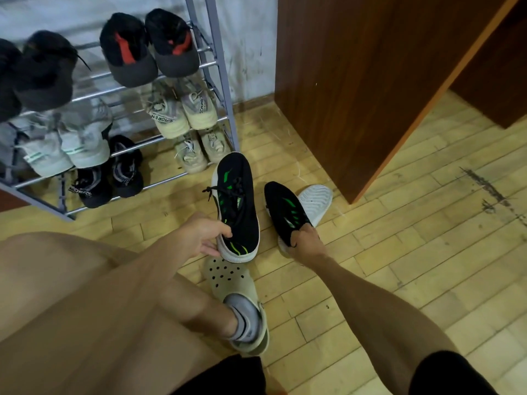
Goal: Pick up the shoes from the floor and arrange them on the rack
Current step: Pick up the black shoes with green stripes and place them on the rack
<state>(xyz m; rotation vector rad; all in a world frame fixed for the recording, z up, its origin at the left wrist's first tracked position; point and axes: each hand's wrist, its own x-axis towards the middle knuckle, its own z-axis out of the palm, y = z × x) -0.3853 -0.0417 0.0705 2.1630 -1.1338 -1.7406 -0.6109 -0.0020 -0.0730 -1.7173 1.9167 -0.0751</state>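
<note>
1. The left hand (205, 236) curls round the heel of the left shoe (236, 201), with the thumb on top at the collar and the fingers under the sole.
2. The right hand (303, 238) pinches the heel of the right shoe (285, 205), with its fingers tucked into the opening.
3. Both shoes are black with green marks and pale soles. They lie on or just above the floor (399, 266), toes toward the rack (221, 81).
4. The left shoe's toe comes close to a beige pair (199, 151) on the rack's bottom tier. Its heel overlaps the toe of a clog (228, 280) worn on the person's foot. I cannot tell whether the shoe is clear of the floor.
5. The right shoe tips sideways against a white sole (315, 199) lying beside it.
6. The rack's tiers hold dark, grey and beige pairs.
7. A wooden cabinet (356, 81) stands right of the rack, near the white sole.
</note>
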